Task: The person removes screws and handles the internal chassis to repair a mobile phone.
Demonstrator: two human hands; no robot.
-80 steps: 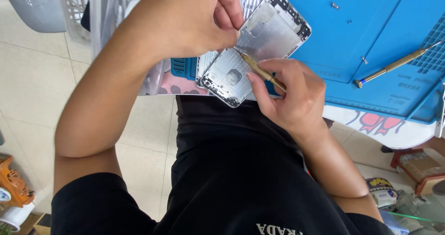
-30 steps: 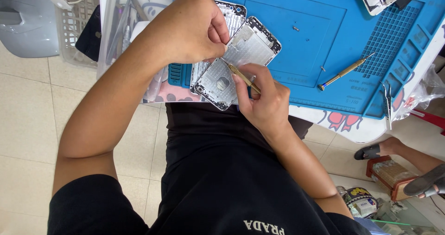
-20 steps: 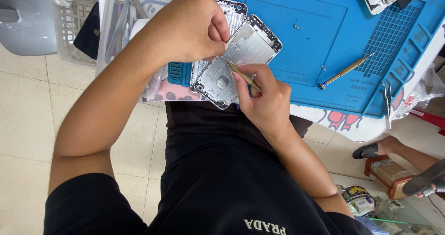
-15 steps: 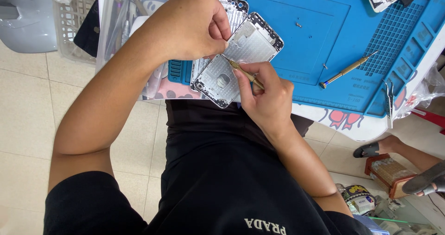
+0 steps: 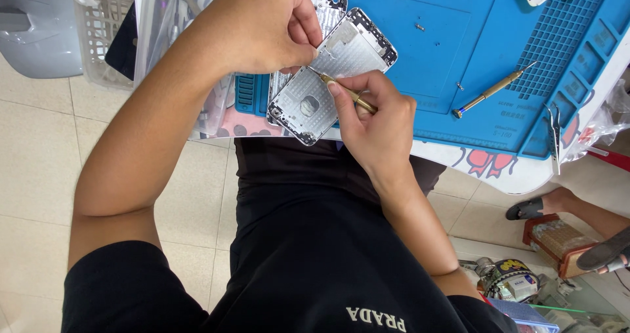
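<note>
A silver phone back housing [image 5: 328, 77] lies tilted at the near edge of a blue work mat [image 5: 433, 57], inner side up. A second housing [image 5: 325, 1] peeks out behind it. My left hand [image 5: 262, 21] rests on the upper left of the housing, fingers curled, pinching at its edge. My right hand [image 5: 374, 116] grips a thin brass screwdriver [image 5: 348, 93], its tip touching the housing's inside close to my left fingertips.
Another brass screwdriver [image 5: 492, 91] and metal tweezers [image 5: 554, 136] lie on the mat's right part, with small loose screws [image 5: 419, 26] near the middle. A white mesh basket [image 5: 98, 31] stands at the left. Another person's sandalled foot [image 5: 548, 205] is on the floor at right.
The view shifted a little. My right hand and the screwdriver tip have moved slightly up along the housing toward my left fingers; my left hand stays on the housing.
</note>
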